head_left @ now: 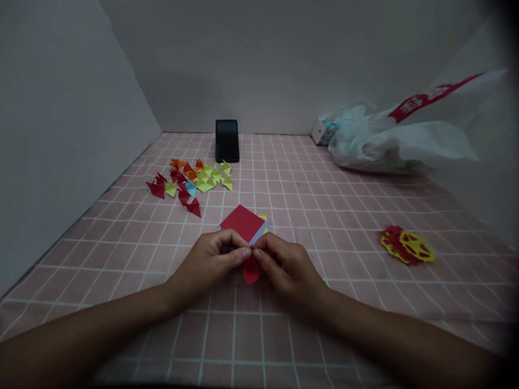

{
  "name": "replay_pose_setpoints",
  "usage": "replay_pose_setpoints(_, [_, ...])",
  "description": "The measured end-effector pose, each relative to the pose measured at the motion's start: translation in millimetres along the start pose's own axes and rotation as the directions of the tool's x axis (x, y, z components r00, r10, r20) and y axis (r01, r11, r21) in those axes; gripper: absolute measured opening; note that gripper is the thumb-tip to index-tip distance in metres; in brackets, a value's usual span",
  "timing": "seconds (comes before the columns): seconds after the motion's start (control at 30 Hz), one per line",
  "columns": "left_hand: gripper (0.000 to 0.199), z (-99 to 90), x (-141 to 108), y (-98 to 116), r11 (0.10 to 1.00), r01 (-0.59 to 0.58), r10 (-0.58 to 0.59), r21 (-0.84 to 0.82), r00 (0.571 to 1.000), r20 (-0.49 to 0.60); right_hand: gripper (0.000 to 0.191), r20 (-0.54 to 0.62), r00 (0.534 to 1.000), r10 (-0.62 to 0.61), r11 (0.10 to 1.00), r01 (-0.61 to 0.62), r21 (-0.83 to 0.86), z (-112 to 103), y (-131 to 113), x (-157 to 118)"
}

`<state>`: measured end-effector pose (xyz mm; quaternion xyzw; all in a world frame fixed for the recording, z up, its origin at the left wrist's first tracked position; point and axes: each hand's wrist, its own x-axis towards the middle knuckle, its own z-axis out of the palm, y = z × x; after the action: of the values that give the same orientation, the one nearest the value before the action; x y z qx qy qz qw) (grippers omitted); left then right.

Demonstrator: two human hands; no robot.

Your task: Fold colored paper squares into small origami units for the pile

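Between my fingertips is a small folded piece of red paper (251,271), its lower part hanging below the pinch. My left hand (214,253) grips it from the left with thumb and forefinger. From the right, my right hand (286,262) pinches the same piece, the fingertips of both hands almost touching. Its upper part is mostly hidden by the fingers. Just beyond my hands lies a stack of square paper sheets (242,222), a red one on top and lilac and yellow edges showing at the right.
Several folded paper cranes (206,182) in red, orange, yellow and blue lie back left. Behind them a black phone (227,141) leans upright. Red and yellow paper cutouts (407,246) lie at right. A white plastic bag (377,143) and a small box (320,132) sit back right.
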<state>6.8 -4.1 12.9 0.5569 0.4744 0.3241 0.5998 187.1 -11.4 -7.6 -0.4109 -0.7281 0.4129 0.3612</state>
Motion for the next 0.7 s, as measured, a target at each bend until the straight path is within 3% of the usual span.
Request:
replay_pose_setpoints(0.17, [0.018,-1.1,1.5,-1.3,0.997,0.049,-0.048,-0.057,0.999,0.025,0.017,-0.007,0.999,0.048,0.998,-0.048,0.046,0.6,0.3,0.6])
replay_pose_setpoints(0.3, [0.018,-3.5,3.7,-1.3,0.998,0.063,-0.063,-0.013,0.997,0.043,0.018,0.006,0.995,0.095,0.987,-0.095,0.129,1.3,-0.5,1.6])
replay_pose_setpoints(0.7, [0.019,-8.4,6.4,-7.3,0.984,0.174,-0.177,0.037,0.974,0.139,0.022,0.093,0.981,0.17,0.969,-0.183,0.166,-0.7,0.0,3.9])
